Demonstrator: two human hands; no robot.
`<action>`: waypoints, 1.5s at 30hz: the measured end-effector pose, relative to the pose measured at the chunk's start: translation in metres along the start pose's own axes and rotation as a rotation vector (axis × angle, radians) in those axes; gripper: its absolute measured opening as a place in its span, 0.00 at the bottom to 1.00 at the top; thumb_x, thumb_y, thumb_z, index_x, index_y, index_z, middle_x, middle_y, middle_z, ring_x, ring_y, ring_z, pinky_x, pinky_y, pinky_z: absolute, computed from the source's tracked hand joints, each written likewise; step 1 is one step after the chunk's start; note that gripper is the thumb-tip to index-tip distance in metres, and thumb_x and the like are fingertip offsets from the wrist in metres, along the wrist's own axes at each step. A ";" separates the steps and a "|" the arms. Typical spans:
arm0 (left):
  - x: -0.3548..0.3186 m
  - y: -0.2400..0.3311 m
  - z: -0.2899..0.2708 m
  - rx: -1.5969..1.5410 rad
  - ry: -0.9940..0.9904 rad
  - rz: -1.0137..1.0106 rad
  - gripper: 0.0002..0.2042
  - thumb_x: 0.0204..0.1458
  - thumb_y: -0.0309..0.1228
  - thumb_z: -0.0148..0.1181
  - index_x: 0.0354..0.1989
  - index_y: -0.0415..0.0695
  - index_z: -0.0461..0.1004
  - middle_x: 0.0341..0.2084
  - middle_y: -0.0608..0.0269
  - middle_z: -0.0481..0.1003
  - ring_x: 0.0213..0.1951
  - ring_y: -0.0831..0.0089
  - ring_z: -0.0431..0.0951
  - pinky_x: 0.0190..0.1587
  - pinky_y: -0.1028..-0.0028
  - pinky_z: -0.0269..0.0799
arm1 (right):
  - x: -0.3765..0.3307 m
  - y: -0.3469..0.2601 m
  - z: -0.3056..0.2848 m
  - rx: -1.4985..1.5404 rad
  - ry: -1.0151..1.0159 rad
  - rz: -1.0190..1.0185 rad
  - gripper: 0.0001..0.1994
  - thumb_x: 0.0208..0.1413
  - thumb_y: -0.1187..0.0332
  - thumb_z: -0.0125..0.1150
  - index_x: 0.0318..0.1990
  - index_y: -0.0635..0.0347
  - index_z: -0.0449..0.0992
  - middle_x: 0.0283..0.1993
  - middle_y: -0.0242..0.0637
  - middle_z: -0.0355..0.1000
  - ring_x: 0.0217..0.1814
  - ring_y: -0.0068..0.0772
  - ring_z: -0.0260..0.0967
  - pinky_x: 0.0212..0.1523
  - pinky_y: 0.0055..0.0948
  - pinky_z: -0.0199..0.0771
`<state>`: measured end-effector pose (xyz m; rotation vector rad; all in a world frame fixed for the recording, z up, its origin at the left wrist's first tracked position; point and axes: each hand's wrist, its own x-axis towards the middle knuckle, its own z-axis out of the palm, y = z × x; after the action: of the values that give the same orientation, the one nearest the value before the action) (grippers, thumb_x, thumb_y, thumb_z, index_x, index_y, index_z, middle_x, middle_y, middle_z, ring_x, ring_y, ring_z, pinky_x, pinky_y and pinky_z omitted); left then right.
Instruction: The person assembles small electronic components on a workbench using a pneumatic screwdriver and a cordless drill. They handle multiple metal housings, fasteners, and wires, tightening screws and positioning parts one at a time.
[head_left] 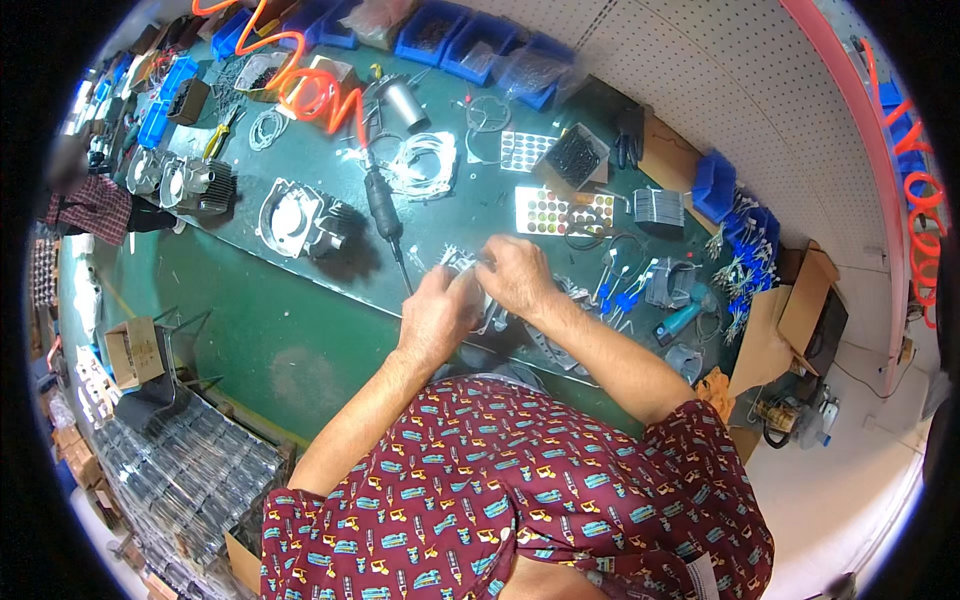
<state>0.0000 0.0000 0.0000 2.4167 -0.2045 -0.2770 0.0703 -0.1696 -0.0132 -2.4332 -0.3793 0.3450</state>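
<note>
Close in front of me, at the bench's near edge, my left hand (438, 312) has its fingers curled round a small silver-grey metal part (459, 260). My right hand (515, 277) meets it from the other side, its fingers pinched at the same part. The hands cover most of the part, so its full shape is hidden. Left of them, a dark power screwdriver (381, 204) hangs tip down from an orange coiled hose (318, 95). Farther left sits a cast metal engine body (302, 218) with a finned side.
Sticker sheets (560, 211) and a box of dark small parts (575, 156) stand beyond my right hand. White-tipped wires lie right, near a teal-handled tool (679, 322). Blue bins (432, 32) line the back. At far left are a co-worker's checked sleeve (90, 209) and more engine bodies (200, 186).
</note>
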 end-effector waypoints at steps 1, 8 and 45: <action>0.001 0.000 0.000 0.005 0.008 -0.001 0.26 0.44 0.27 0.71 0.56 0.44 0.74 0.47 0.52 0.74 0.45 0.52 0.80 0.45 0.63 0.80 | 0.001 -0.001 -0.001 -0.008 -0.001 0.002 0.11 0.50 0.65 0.64 0.35 0.63 0.77 0.38 0.51 0.78 0.42 0.57 0.77 0.43 0.50 0.77; 0.005 -0.015 -0.001 0.112 -0.042 0.026 0.26 0.43 0.30 0.72 0.55 0.45 0.75 0.45 0.53 0.75 0.44 0.53 0.80 0.44 0.61 0.79 | -0.003 0.003 0.025 0.019 0.112 -0.015 0.09 0.52 0.65 0.62 0.34 0.62 0.77 0.37 0.47 0.78 0.44 0.56 0.76 0.43 0.50 0.76; 0.075 -0.230 0.040 -0.073 0.376 -0.489 0.35 0.49 0.38 0.71 0.61 0.28 0.67 0.50 0.38 0.76 0.53 0.49 0.77 0.58 0.60 0.70 | -0.139 0.097 -0.062 0.817 0.906 0.500 0.08 0.61 0.71 0.62 0.45 0.65 0.79 0.36 0.34 0.79 0.32 0.18 0.74 0.29 0.21 0.77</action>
<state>0.0792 0.1322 -0.1912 2.3625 0.5596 -0.0389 -0.0191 -0.3260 -0.0069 -1.5968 0.6539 -0.3578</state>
